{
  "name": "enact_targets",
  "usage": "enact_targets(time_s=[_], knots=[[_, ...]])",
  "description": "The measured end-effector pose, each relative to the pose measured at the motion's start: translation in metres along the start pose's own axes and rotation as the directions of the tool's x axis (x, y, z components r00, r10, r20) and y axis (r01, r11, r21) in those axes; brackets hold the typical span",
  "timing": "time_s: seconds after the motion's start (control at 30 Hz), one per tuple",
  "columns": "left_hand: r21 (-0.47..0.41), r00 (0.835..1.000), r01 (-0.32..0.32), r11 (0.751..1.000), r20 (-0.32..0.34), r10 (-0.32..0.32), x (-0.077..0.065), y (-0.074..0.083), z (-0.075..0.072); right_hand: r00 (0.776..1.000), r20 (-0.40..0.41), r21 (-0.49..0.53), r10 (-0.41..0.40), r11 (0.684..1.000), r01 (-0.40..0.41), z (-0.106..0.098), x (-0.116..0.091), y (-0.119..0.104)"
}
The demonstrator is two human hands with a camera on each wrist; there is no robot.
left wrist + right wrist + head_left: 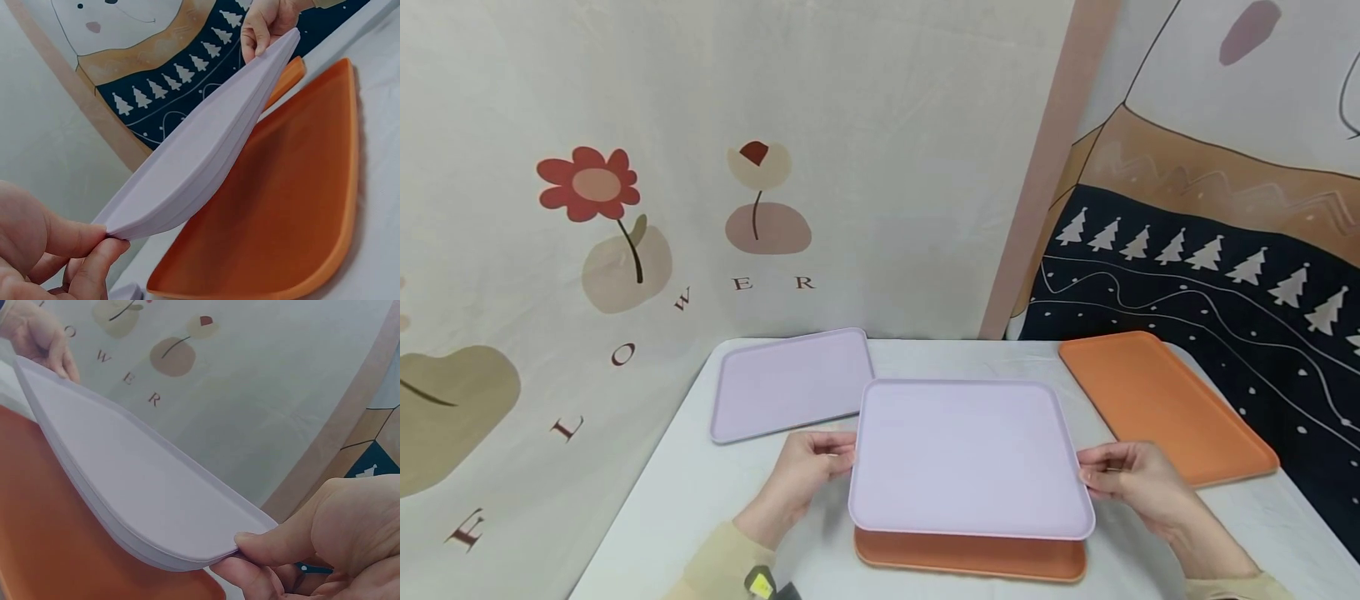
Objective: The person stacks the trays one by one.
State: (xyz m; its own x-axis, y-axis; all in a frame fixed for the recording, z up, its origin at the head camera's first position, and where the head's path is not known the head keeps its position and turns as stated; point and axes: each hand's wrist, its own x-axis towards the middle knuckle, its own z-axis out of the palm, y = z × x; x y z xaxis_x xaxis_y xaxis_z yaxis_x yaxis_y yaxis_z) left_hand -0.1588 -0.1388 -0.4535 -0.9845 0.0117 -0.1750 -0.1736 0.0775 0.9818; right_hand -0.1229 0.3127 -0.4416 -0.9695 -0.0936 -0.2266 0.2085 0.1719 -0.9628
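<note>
Both hands hold a lilac rectangular tray (970, 458) above the table. My left hand (808, 467) pinches its left edge between thumb and fingers, and my right hand (1138, 479) pinches the opposite edge. Seen from the wrists, the lilac tray (187, 156) is tilted, with a raised rim and a stepped side. Below it lies an orange tray (970, 560), mostly hidden in the head view. More of that orange tray (294, 181) shows in the left wrist view, with a gap between the two.
Another lilac tray (790, 383) lies at the table's back left. A second orange tray (1165, 408) lies at the right, overhanging the white table (700, 517) edge in view. A printed cloth (887, 167) hangs behind, with a dark tree-patterned cloth (1150, 283) at right.
</note>
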Motion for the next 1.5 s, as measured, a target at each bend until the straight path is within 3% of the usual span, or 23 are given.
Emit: enact_targets(time_s=[0.37,0.97,1.5], knots=[[-0.004,1.0,0.017,1.0,0.002,-0.017,-0.001,-0.01,0.001,1.0,0.007,-0.007,0.026,1.0,-0.026,0.001,-0.004,0.01],[-0.004,0.997,0.051,0.999,0.063,-0.05,-0.003,-0.028,0.001,0.996,-0.015,-0.032,0.093,0.995,-0.094,0.008,-0.004,0.034],[0.013,0.995,0.081,0.997,0.063,-0.081,-0.005,-0.034,0.002,0.997,0.041,-0.006,0.058,0.998,-0.058,0.009,-0.007,0.043]])
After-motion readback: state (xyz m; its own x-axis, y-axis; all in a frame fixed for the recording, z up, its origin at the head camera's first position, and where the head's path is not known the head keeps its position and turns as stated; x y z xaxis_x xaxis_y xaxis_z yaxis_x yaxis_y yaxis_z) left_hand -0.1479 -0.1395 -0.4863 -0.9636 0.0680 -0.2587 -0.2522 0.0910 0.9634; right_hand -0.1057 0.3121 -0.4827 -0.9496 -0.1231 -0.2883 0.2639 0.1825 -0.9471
